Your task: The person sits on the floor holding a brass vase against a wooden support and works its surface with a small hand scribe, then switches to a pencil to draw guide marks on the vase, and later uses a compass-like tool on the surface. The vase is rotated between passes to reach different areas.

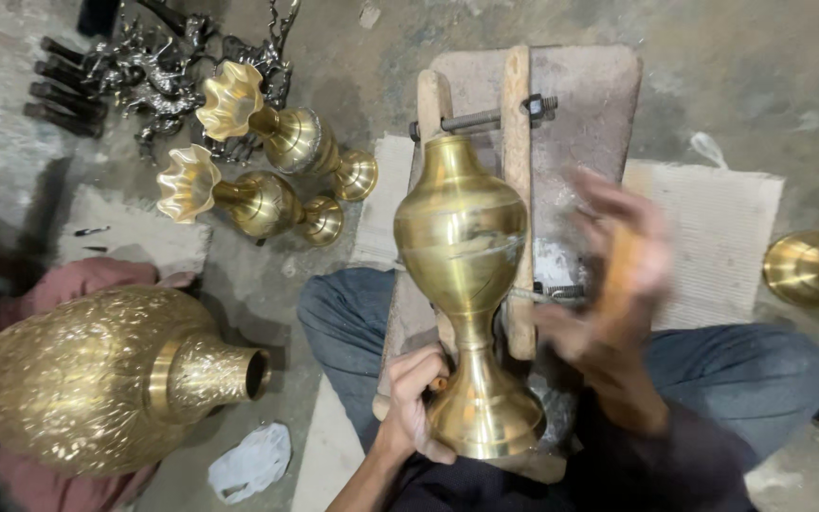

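One plain brass vase [464,284] lies on a wooden clamp [518,190] across the person's lap. Left hand [414,403] grips the vase at its foot. Right hand [613,275] is blurred beside the vase body, holding something brownish; grip cannot be told. Two fluted brass vases [258,166] lie on the floor upper left. One large engraved vase [97,379] lower left. One more brass piece [812,265] at right edge. One white scrap [253,460] on floor; no labels readable.

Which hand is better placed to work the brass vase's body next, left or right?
Right, probably. The right hand is up beside the brass vase at its body, blurred; the left hand grips a small tool at its base.
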